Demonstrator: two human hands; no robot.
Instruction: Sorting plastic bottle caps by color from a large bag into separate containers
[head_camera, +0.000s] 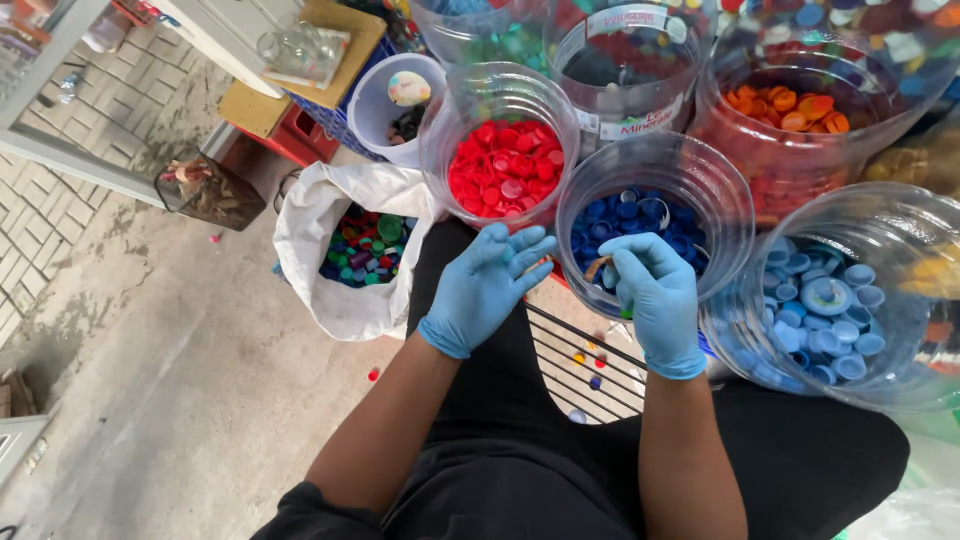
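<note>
The right hand (655, 295), gloved in blue, is hovering over the near rim of the jar of dark blue caps (640, 225), fingers curled and pinching a small brownish object (597, 266); its kind cannot be told. The left hand (488, 285) is lying spread, fingers loosely apart, just left of that jar, below the jar of red caps (505, 165). Left of both, a white sack of mixed caps (362, 250) is standing open, likely as unsorted supply.

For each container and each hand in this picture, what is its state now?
Left hand: gloved, open, fingers spread.
Right hand: gloved, pinching a small brownish piece.
Red-cap jar: open, partly filled.
Dark-blue-cap jar: open, partly filled.
Light-blue-cap jar: open, partly filled.
White bag: open, holding mixed caps.
</note>
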